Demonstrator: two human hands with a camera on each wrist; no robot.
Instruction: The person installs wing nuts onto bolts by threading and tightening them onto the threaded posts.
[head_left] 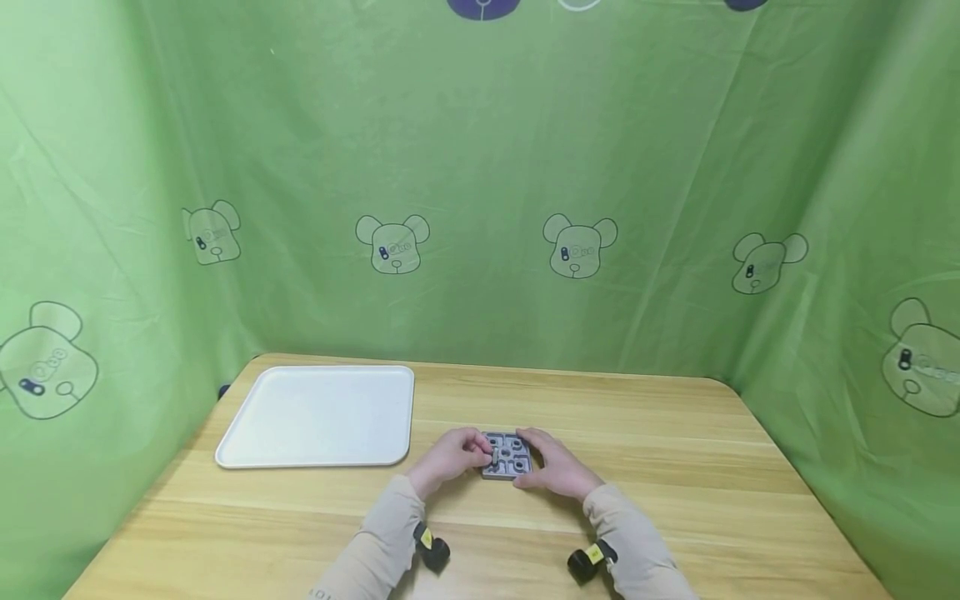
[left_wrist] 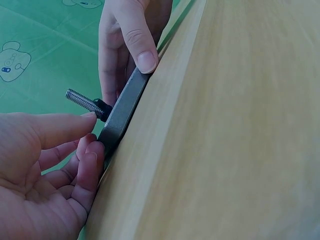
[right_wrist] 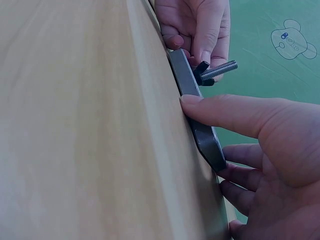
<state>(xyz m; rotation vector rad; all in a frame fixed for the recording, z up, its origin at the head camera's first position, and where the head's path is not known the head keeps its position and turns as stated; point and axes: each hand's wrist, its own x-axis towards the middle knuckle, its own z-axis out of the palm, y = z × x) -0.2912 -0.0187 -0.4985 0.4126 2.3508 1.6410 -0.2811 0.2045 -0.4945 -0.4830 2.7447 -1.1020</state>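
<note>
A square grey metal plate with recesses and round holes lies on the wooden table, seen edge-on in both wrist views. On its left part stands a threaded bolt, tilted, with a black piece at its base. My left hand pinches this bolt near its base, the thumb against the threads; the far fingertips are partly hidden. Other fingers of that hand touch the plate's left end. My right hand grips the plate's right side, thumb on the near edge and fingers at the far corner.
A white tray lies at the table's back left, left of my hands. The wooden table is bounded by a green curtain at the back and both sides. Each wrist wears a black camera.
</note>
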